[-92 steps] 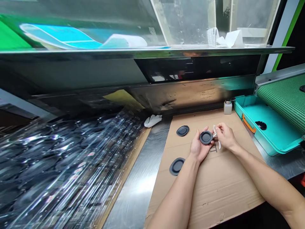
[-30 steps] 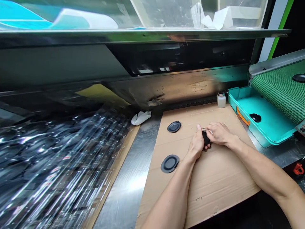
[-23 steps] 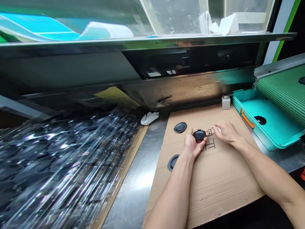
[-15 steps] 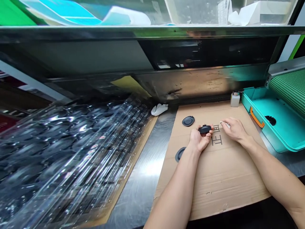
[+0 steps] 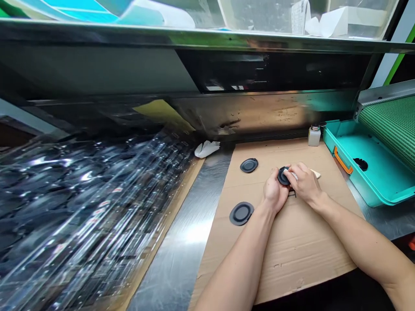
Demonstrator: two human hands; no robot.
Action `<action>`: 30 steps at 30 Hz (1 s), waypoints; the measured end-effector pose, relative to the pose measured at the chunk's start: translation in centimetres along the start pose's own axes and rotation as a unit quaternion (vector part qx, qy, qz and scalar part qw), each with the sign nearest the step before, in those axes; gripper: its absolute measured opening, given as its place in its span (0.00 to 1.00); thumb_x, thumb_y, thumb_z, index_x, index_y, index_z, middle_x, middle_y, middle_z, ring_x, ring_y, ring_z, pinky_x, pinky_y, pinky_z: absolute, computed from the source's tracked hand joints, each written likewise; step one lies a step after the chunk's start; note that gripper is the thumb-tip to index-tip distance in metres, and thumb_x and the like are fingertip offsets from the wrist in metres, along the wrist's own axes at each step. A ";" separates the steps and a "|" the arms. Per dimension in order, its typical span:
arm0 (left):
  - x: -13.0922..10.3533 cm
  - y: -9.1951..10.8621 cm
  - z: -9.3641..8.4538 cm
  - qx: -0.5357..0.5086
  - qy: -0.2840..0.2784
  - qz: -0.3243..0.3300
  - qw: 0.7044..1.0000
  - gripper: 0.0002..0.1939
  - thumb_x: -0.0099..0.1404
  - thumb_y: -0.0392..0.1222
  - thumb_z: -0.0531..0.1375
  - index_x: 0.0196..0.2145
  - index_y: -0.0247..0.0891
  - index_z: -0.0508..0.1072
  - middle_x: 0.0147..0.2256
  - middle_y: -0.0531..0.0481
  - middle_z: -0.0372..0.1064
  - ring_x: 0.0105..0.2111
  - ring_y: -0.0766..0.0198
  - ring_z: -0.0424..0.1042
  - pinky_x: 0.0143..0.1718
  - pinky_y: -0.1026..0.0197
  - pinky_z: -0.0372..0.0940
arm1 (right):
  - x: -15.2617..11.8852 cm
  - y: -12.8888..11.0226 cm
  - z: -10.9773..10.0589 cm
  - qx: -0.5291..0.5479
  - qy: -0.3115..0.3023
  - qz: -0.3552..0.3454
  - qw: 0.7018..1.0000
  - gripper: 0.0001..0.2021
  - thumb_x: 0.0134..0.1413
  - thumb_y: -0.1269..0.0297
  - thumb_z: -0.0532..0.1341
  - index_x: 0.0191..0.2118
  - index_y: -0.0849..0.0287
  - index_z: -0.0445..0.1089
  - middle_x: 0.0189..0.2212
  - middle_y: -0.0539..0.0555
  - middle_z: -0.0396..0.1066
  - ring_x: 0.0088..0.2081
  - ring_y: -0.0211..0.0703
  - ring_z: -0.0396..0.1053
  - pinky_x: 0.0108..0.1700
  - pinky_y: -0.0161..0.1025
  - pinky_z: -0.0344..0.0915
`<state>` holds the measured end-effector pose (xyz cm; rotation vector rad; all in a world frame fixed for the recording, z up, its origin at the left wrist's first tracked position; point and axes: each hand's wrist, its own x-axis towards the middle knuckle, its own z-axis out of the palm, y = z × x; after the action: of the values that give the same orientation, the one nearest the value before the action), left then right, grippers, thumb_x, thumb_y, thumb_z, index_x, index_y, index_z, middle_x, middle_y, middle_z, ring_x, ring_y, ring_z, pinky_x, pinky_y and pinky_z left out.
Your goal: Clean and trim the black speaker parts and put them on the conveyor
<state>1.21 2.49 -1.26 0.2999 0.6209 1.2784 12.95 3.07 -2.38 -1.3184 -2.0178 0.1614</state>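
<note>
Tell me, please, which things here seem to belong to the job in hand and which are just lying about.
Seemingly part of the job:
black round part in the left hand
small white piece pinched by the right hand
two similar round parts on the cardboard sheet

Probably just lying about:
crumpled tissue-like white wad
folded white paper on the upper shelf

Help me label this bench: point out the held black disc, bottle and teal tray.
Held black disc (image 5: 282, 178), head view, exposed face.
Bottle (image 5: 314, 138), head view, white body.
Teal tray (image 5: 384, 176), head view, bare floor.
</note>
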 end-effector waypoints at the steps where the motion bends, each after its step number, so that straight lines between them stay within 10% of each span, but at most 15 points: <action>1: 0.0 0.0 0.0 0.005 0.013 0.012 1.000 0.23 0.76 0.43 0.43 0.41 0.32 0.76 0.35 0.44 0.76 0.35 0.62 0.75 0.39 0.61 0.70 | -0.2 -0.2 0.0 -0.017 -0.008 0.000 1.000 0.11 0.69 0.59 0.55 0.41 0.56 0.73 0.39 0.55 0.70 0.39 0.43 0.69 0.42 0.37 0.64; 8: -0.3 0.4 -0.1 0.006 0.021 0.002 1.000 0.24 0.75 0.48 0.45 0.40 0.33 0.77 0.43 0.38 0.78 0.50 0.53 0.74 0.57 0.48 0.66 | -0.8 -1.4 0.0 -0.010 -0.068 -0.123 0.990 0.12 0.67 0.67 0.53 0.46 0.58 0.73 0.40 0.57 0.70 0.43 0.45 0.66 0.45 0.40 0.64; 22: -0.1 -0.6 0.4 -0.010 -0.008 -0.001 1.000 0.23 0.75 0.45 0.45 0.39 0.31 0.77 0.45 0.38 0.77 0.55 0.53 0.73 0.61 0.50 0.63 | 0.2 -0.4 0.1 0.042 -0.001 -0.053 0.998 0.09 0.63 0.71 0.56 0.39 0.58 0.74 0.40 0.57 0.72 0.44 0.45 0.69 0.48 0.40 0.65; 30: 0.2 0.4 -0.7 -0.009 0.037 -0.014 0.999 0.21 0.75 0.46 0.47 0.39 0.30 0.75 0.50 0.32 0.75 0.54 0.50 0.73 0.58 0.48 0.67 | -0.3 -0.2 -1.3 -0.038 -0.156 -0.087 0.983 0.07 0.61 0.70 0.58 0.35 0.58 0.73 0.40 0.56 0.72 0.40 0.43 0.69 0.42 0.37 0.63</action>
<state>0.54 2.73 -1.73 0.2296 0.6738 1.2722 13.66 2.38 -1.47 -1.2134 -2.4136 0.2229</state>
